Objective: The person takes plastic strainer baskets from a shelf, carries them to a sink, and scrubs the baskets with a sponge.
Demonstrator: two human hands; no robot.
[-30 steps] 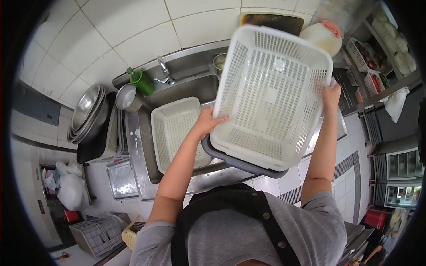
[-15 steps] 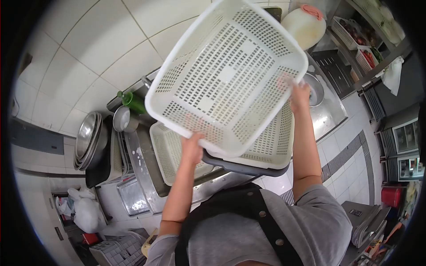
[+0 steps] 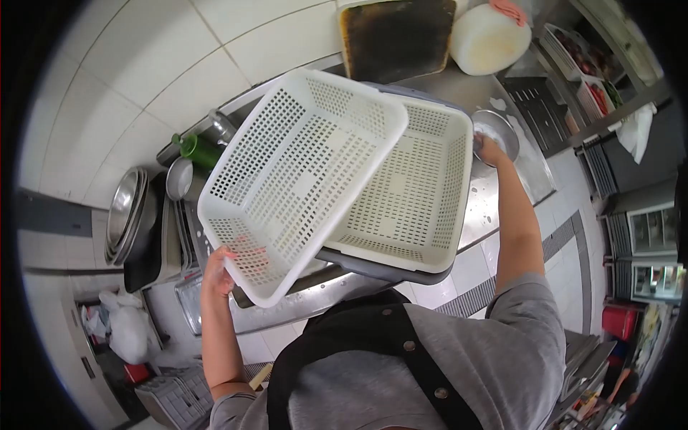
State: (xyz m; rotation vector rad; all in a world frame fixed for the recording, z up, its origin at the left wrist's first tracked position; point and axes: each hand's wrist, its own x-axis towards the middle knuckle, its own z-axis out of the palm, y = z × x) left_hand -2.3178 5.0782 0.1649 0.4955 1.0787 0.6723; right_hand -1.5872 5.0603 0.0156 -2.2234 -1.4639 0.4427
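My left hand (image 3: pixel 217 272) grips the near-left corner of a white perforated plastic basket (image 3: pixel 308 165), which is tilted. The basket overlaps a second, cream perforated basket (image 3: pixel 401 193), which sits in a grey tub (image 3: pixel 387 268) on the steel counter. To the right of the cream basket, my right hand (image 3: pixel 490 150) is closed at the near-left edge of a round metal bowl (image 3: pixel 499 129). Its fingertips are partly hidden there. The bowl looks wet inside.
Behind the baskets stand a dark scorched tray (image 3: pixel 398 39) and a white plastic jug (image 3: pixel 491 41). A green bottle (image 3: pixel 197 152), a small metal pot (image 3: pixel 179 179) and stacked metal bowls (image 3: pixel 123 215) are at the left. Shelves with produce baskets (image 3: pixel 595 97) rise at the right.
The white basket has come down and to the left, uncovering the cream basket and the scorched tray. My right hand has let go of the white basket and moved to the metal bowl.
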